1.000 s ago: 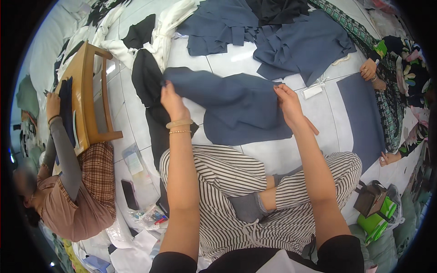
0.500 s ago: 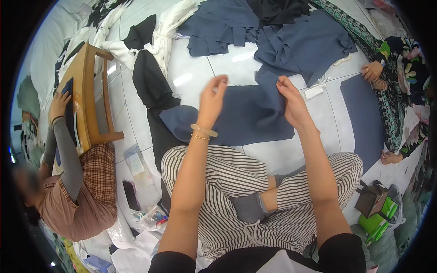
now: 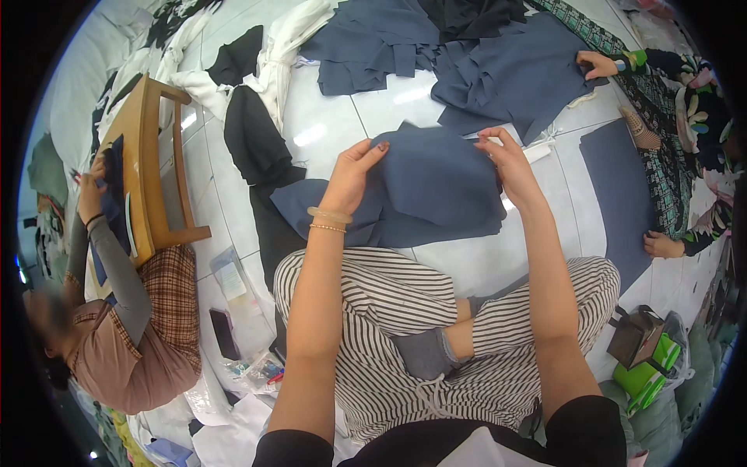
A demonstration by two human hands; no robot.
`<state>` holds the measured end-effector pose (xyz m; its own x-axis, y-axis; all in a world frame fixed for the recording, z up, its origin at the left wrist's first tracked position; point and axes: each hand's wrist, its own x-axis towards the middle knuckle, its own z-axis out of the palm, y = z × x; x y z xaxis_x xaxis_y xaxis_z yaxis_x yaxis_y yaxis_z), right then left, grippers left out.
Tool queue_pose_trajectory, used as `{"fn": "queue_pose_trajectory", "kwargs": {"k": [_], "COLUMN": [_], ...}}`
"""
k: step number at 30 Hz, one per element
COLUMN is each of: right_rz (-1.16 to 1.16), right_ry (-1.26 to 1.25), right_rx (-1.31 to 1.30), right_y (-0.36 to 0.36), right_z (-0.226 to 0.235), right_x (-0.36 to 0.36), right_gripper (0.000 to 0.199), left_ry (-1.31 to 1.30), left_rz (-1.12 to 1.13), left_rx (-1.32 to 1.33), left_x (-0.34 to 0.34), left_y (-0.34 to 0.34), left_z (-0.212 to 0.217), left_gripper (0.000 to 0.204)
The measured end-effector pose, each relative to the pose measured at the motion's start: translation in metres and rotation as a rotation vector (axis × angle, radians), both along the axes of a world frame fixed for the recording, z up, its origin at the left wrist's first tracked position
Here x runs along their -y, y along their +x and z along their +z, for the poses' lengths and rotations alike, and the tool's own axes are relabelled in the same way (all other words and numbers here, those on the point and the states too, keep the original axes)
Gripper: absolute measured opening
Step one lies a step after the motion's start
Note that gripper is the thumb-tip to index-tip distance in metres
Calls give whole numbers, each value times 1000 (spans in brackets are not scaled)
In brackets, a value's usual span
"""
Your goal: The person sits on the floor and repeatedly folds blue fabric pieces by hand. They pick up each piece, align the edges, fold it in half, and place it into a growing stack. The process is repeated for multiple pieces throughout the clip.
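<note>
Between my hands hangs a piece of dark blue fabric, its upper edge lifted off the floor. At its upper left corner, the thumb and fingers of my left hand pinch the cloth; two bangles ring that wrist. My right hand pinches the upper right corner, fingers bent inward. Beneath and to the left, more blue fabric lies spread on the tiles, partly hidden by my left hand and wrist.
Blue fabric piles lie at the far side, beside black cloth and white cloth. A co-worker at right touches a blue panel; another works at a wooden low table. A phone and a green bag lie nearby.
My left hand has taken the fabric's left corner, and the cloth now stretches up between both hands. The right co-worker's upper hand has reached to the far blue pile.
</note>
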<state>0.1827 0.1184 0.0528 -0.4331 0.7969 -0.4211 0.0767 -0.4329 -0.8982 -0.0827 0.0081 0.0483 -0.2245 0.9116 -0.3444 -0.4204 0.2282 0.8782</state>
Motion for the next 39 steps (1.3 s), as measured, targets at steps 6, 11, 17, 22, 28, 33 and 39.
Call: {"fn": "queue_pose_trajectory", "kwargs": {"k": [6, 11, 17, 22, 28, 33, 39], "right_rz": [125, 228, 220, 64, 194, 1, 258], "right_ry": [107, 176, 249, 803, 764, 436, -79], "right_rx": [332, 415, 425, 638, 417, 422, -140], "right_y": [2, 17, 17, 6, -75, -70, -40], "right_z": [-18, -41, -47, -47, 9, 11, 36], "right_x": [5, -4, -5, 3, 86, 74, 39], "right_gripper": [42, 42, 31, 19, 53, 41, 19], "left_ry": [-355, -239, -274, -228, -33, 183, 292], "left_rz": [30, 42, -76, -30, -225, -371, -458], "left_rx": [-601, -599, -557, -399, -9, 114, -373], "left_x": [7, 8, 9, 5, 1, 3, 5], "left_y": [-26, -28, -40, -31, -4, 8, 22], "left_z": [-48, -54, -56, -42, -2, 23, 27], "left_gripper": [30, 40, 44, 43, 32, 39, 74]}}
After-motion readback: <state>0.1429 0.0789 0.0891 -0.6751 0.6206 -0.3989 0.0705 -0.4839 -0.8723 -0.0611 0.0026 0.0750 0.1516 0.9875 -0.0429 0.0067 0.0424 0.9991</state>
